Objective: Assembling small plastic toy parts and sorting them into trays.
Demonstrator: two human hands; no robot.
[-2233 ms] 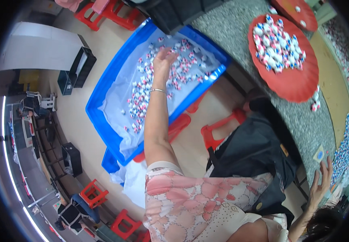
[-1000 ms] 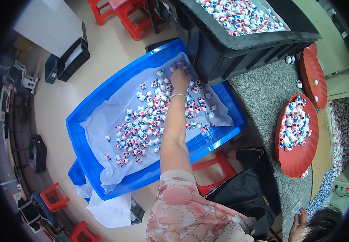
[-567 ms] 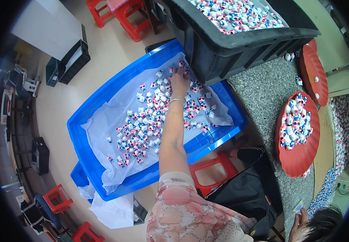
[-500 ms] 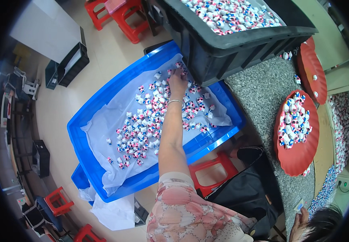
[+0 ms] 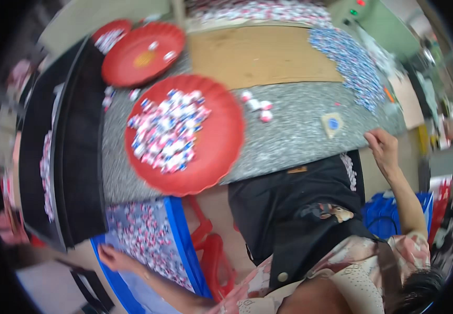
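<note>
My left hand (image 5: 112, 257) is over the blue tub (image 5: 184, 246), beside the black crate; motion smears its fingers, so I cannot see whether anything is in them. Many small pink, white and blue figurines (image 5: 142, 227) lie in the tub on white sheeting. At the right front edge of the speckled grey table (image 5: 284, 141), my right hand (image 5: 384, 149) has curled fingers with thumb and forefinger close together; anything inside is hidden. Near it lies a small pale card with a blue mark (image 5: 332, 124). A scalloped red plate (image 5: 224, 136) carries a heap of figurines (image 5: 169, 131).
The tall black crate (image 5: 82, 152) stands at the left. Behind the heaped plate is another red plate (image 5: 132, 68) with a few pieces. Loose pieces (image 5: 260, 107) sit mid-table, before a brown board (image 5: 258, 57). Small blue-and-white parts (image 5: 349, 65) spread at far right. A red stool (image 5: 218, 267) stands below.
The view has swung right, from the tub to the table. My left hand is no longer down among the figurines. My right hand and forearm now show more fully at the table edge.
</note>
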